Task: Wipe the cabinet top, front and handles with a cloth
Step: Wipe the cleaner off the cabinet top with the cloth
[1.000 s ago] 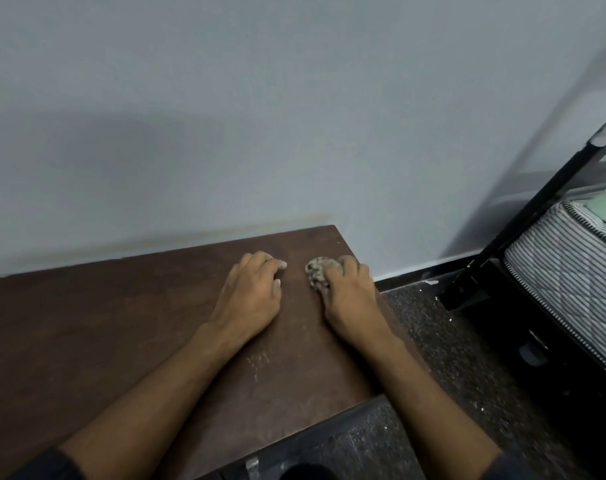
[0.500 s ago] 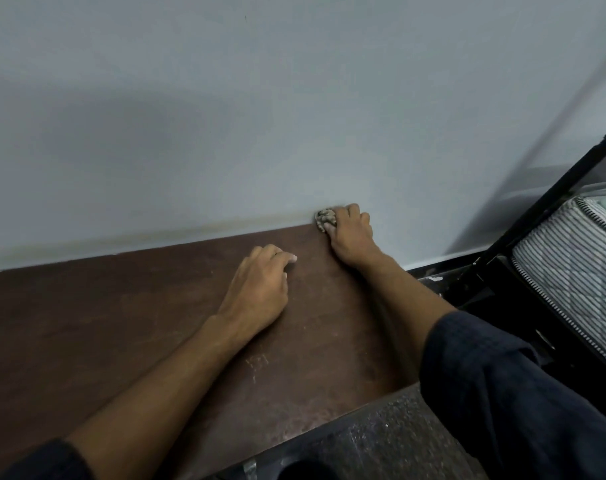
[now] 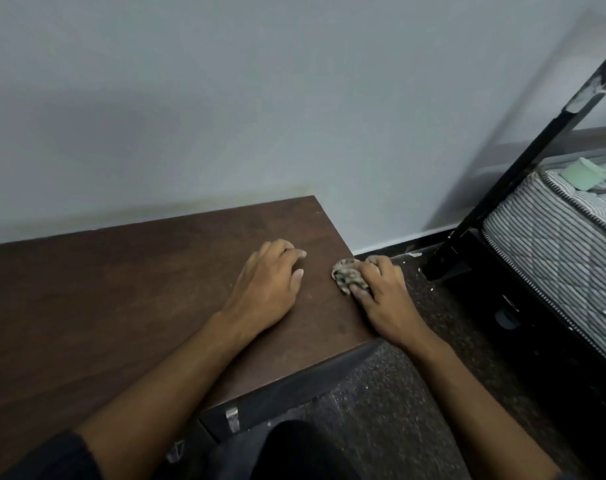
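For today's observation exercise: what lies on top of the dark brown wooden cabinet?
On the dark brown wooden cabinet top: the left hand and a crumpled patterned cloth, gripped by the right hand. The surface beneath them is hidden.

A bedroom: a striped mattress [image 3: 551, 244] on a black bed frame [image 3: 523, 161] beside a wooden cabinet [image 3: 121, 289].

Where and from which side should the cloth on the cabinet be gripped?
Grip the cloth by its bunched middle, from above and the right, as the right hand does: it lies wadded at the cabinet top's right edge, so fingers can curl over it.
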`<action>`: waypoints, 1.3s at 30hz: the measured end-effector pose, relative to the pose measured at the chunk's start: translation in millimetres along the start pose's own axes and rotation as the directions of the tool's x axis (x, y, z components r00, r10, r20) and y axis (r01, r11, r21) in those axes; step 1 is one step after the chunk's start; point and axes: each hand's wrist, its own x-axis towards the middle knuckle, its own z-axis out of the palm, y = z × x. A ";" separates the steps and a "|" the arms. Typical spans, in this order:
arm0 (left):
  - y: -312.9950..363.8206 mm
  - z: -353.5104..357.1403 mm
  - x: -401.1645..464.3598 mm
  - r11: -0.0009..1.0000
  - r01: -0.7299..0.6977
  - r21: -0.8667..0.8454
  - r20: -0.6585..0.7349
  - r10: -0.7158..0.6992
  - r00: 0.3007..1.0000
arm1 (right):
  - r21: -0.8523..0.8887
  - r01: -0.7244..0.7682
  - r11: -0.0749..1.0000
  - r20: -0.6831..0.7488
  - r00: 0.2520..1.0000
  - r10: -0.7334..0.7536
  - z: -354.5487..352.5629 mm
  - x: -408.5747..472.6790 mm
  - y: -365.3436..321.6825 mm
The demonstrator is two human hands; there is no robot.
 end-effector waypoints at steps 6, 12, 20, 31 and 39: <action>-4.5 -12.9 -51.6 0.998 0.041 0.052 -0.017 -0.040 0.999 | -0.042 0.013 0.999 -0.045 0.999 -0.015 -13.8 -70.1 3.4; -2.7 -24.9 -68.3 0.993 0.073 0.096 -0.067 -0.067 0.996 | -0.075 0.021 0.997 -0.073 0.997 -0.027 -5.3 -35.5 3.5; 2.8 -35.7 -73.9 0.989 0.096 0.116 -0.054 -0.091 0.994 | -0.112 -0.048 0.993 -0.062 0.997 0.041 7.1 14.8 -24.6; 25.2 -39.4 -113.1 0.988 0.120 0.101 -0.062 -0.114 0.992 | -0.102 0.074 0.992 -0.051 0.996 -0.080 -9.9 -63.3 -14.9; 30.9 -61.2 -200.9 0.958 0.236 0.164 -0.208 -0.201 0.957 | -0.047 0.443 0.895 0.057 0.896 -0.441 19.0 -86.4 -71.9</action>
